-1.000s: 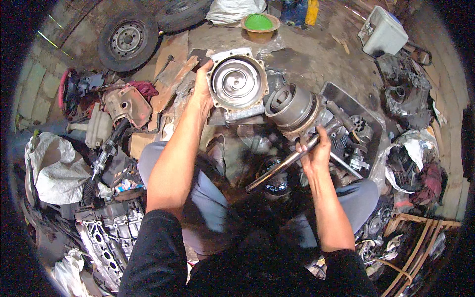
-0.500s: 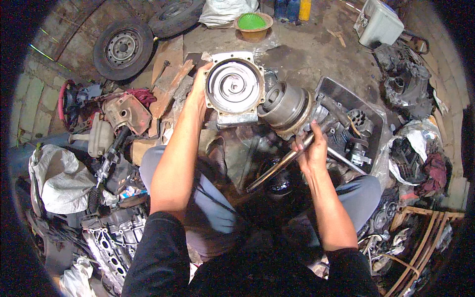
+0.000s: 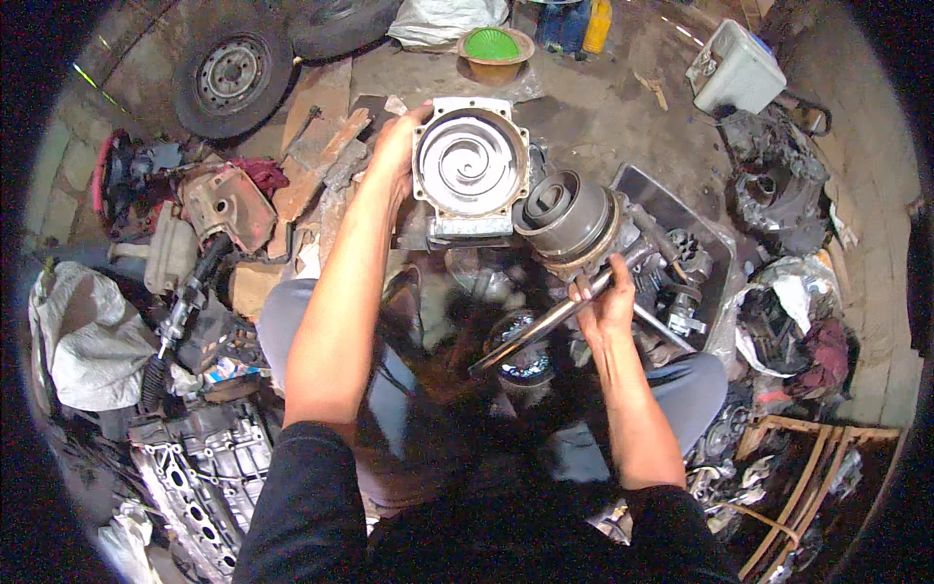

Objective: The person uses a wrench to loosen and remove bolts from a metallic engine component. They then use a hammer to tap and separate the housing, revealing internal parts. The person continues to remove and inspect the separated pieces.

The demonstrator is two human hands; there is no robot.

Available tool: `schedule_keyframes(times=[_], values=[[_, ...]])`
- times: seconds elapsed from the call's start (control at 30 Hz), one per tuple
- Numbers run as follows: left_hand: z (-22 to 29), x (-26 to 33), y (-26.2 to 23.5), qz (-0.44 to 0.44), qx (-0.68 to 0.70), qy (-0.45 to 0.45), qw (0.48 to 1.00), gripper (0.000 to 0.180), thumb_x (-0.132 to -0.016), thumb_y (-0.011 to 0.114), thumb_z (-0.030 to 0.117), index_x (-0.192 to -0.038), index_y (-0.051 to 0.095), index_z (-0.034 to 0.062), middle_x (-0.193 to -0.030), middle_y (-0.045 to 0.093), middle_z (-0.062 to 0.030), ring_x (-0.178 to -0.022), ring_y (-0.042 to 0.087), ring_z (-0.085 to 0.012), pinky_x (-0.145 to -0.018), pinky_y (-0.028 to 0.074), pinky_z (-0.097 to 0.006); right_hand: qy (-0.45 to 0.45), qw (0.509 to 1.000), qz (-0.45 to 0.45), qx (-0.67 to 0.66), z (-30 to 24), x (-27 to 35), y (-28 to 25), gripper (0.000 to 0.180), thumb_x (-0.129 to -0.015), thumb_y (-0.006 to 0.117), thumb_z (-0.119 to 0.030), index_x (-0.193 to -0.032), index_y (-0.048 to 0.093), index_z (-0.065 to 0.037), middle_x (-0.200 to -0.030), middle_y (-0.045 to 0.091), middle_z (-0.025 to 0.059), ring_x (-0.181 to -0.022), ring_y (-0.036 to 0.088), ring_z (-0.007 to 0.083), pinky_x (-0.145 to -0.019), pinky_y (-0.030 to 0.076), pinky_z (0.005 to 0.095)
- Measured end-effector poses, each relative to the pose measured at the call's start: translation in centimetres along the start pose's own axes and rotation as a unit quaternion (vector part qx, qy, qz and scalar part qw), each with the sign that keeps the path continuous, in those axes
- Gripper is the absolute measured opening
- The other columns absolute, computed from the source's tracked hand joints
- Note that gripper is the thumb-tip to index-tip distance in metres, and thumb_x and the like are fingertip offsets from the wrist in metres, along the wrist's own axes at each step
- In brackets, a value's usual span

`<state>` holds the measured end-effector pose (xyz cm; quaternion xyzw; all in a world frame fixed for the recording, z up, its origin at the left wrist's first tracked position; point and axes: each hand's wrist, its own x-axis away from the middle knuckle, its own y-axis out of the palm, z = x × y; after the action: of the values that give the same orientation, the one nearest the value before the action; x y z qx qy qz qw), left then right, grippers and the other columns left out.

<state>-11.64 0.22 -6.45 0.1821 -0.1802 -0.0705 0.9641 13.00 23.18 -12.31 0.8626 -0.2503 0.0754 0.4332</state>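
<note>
My left hand (image 3: pixel 394 154) grips the left side of a scroll compressor housing (image 3: pixel 470 164), held up with its open round face and shiny spiral toward me. Bolt holes ring its rim. Close by on the right is the mating scroll unit (image 3: pixel 569 216), a dark grey cylinder with a spiral end. My right hand (image 3: pixel 608 310) is closed around its lower end, thumb up. Beside those fingers, a long metal rod (image 3: pixel 530 337) slants down to the left; whether the hand grips it too, I cannot tell. Between my knees lies a dark round object (image 3: pixel 523 362), partly in shadow.
A black tray (image 3: pixel 715 229) with metal parts stands right of the scroll unit. Wheels (image 3: pixel 233 78) lean at the back left, near a bowl with a green basin (image 3: pixel 493 46). An engine cylinder head (image 3: pixel 199 477) lies lower left; a white plastic box (image 3: pixel 736 66) stands back right.
The view has shifted slightly. The scroll unit in my right hand is tilted a little more, its spiral end facing upward. Both hands keep their hold.
</note>
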Motion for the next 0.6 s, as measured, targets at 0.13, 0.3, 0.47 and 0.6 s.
schedule_keyframes(times=[0.13,0.3,0.47,0.6], values=[[-0.6,-0.3,0.1,0.003,0.015,0.022,1.0,0.044,-0.099,0.057,0.03,-0.112,0.062,-0.0116,-0.098,0.071,-0.02,-0.078,0.069,-0.0243,-0.07,0.057,-0.038,0.005,1.0,0.01,-0.001,0.2,-0.6,-1.4,0.037,-0.094,0.066,-0.036,-0.116,0.054,-0.009,-0.087,0.06,0.0055,-0.059,0.051,0.0164,-0.053,0.04,0.0322],[-0.2,1.6,1.5,0.057,-0.049,0.046,0.996,0.049,-0.095,0.057,0.042,-0.116,0.064,-0.0028,-0.096,0.072,-0.0166,-0.081,0.072,-0.0251,-0.073,0.06,-0.039,0.014,1.0,0.002,-0.009,0.2,-1.0,-2.9,0.037,-0.094,0.064,-0.039,-0.117,0.055,-0.01,-0.088,0.06,0.0046,-0.063,0.051,0.0176,-0.055,0.04,0.033],[0.4,1.6,1.2,0.059,-0.057,0.021,0.996,0.064,-0.1,0.051,0.045,-0.133,0.051,-0.0098,-0.12,0.063,-0.0232,-0.102,0.067,-0.0267,-0.088,0.054,-0.039,0.009,1.0,0.016,-0.008,0.6,-1.0,-1.8,0.029,-0.097,0.054,-0.036,-0.107,0.059,-0.01,-0.084,0.06,0.0033,-0.059,0.049,0.0153,-0.053,0.039,0.0314],[2.1,4.9,3.8,0.046,-0.037,0.022,0.998,0.075,-0.103,0.046,0.048,-0.147,0.035,-0.0115,-0.135,0.057,-0.0271,-0.112,0.065,-0.0277,-0.097,0.051,-0.038,0.021,0.999,0.003,-0.03,0.4,-1.5,-2.8,0.033,-0.097,0.049,-0.036,-0.106,0.061,-0.007,-0.087,0.065,0.0048,-0.056,0.047,0.015,-0.049,0.038,0.0304]])
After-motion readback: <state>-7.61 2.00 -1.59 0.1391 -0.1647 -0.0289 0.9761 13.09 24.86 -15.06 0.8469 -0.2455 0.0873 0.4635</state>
